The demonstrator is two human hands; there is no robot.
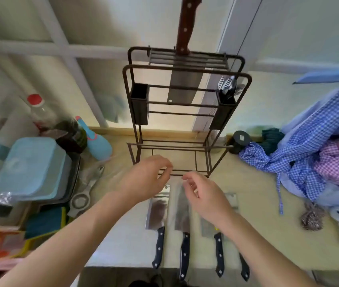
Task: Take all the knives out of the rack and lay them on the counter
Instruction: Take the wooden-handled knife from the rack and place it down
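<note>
Dark brown wire knife rack upright at back of pale desk. One brown-wood-handled cleaver in top slot. Black-handled steel cleavers side by side on desk before rack, blades toward it. Left hand and right hand above them, fingers loosely curled, empty.

A home kitchen: cluttered counter, knife rack, sauce bottle, aprons.
</note>
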